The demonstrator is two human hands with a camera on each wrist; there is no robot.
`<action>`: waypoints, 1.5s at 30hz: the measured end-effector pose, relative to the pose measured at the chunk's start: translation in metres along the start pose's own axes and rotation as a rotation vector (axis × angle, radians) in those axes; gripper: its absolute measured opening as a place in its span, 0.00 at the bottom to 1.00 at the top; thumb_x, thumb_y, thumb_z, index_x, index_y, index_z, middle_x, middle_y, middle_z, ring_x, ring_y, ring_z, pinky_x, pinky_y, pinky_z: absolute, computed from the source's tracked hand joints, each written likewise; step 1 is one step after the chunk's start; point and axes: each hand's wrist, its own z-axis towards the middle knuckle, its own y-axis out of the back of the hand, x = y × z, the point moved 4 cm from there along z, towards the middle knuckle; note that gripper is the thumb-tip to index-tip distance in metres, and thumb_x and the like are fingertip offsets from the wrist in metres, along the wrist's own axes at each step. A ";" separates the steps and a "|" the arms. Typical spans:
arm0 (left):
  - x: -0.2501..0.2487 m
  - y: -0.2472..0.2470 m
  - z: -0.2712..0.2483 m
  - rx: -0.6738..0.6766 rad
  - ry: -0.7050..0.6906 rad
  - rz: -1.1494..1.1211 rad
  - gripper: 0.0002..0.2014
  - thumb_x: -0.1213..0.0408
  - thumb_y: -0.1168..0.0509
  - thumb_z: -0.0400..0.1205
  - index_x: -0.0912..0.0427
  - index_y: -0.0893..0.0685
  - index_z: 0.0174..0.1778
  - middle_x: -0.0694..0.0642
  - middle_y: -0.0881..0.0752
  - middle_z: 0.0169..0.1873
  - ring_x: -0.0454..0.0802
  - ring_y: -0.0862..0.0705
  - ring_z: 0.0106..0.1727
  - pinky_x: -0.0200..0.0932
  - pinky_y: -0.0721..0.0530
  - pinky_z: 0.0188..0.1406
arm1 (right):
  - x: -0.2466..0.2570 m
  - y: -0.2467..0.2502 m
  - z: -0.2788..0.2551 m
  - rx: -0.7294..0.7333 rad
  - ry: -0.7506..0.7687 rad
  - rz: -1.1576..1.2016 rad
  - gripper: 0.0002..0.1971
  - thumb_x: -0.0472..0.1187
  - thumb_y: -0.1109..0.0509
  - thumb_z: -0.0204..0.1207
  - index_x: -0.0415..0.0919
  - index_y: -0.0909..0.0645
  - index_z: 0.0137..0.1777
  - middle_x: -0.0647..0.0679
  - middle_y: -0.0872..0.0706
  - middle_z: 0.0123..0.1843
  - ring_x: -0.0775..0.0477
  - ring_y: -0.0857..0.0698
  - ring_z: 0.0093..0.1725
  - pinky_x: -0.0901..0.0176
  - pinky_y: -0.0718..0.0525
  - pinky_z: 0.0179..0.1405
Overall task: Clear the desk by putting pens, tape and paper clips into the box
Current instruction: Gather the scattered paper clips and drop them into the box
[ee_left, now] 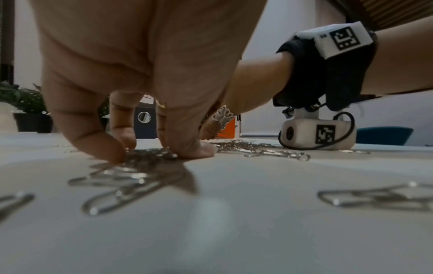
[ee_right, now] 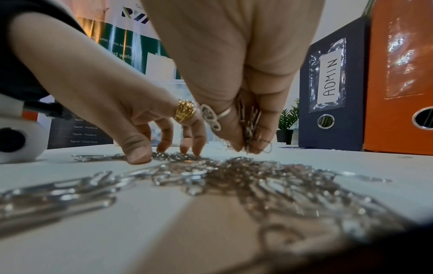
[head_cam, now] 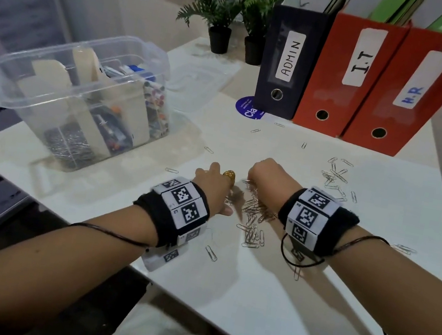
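While the clear plastic box (head_cam: 80, 89) stands well to the left on the tabletop (head_cam: 306, 315), most of the loose paper clips (head_cam: 255, 217) lie in a heap between the wrists, with more scattered to the right. The right hand (ee_right: 246, 115) is curled round a bunch of them just above the heap. The left hand (ee_left: 131, 89) has its fingertips (ee_left: 110, 152) pressed down on the clips, raking and holding none. Light, slippery and apt to tangle, they likely handle best scooped in clumps from the heap's thick middle.
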 end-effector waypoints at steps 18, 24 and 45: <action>-0.010 0.014 0.006 0.018 -0.149 -0.041 0.07 0.66 0.33 0.80 0.63 0.18 0.52 0.62 0.14 0.55 0.57 0.17 0.59 0.45 0.21 0.58 | -0.008 0.004 0.000 -0.061 -0.054 0.144 0.16 0.24 0.40 0.74 0.31 0.15 0.56 0.37 0.13 0.56 0.38 0.16 0.57 0.54 0.17 0.58; 0.006 0.026 0.012 -0.034 -0.113 -0.127 0.11 0.68 0.34 0.80 0.67 0.12 0.55 0.60 0.13 0.49 0.53 0.16 0.54 0.41 0.21 0.53 | -0.006 0.014 0.000 -0.055 -0.056 0.179 0.16 0.25 0.38 0.75 0.34 0.15 0.59 0.38 0.13 0.58 0.39 0.16 0.59 0.56 0.18 0.59; 0.230 0.199 -0.067 -0.723 0.518 -0.329 0.11 0.65 0.30 0.79 0.68 0.11 0.51 0.65 0.10 0.49 0.58 0.13 0.54 0.42 0.21 0.54 | 0.187 0.175 0.096 -0.327 0.347 0.309 0.12 0.32 0.34 0.77 0.32 0.14 0.57 0.36 0.12 0.56 0.38 0.15 0.58 0.55 0.20 0.59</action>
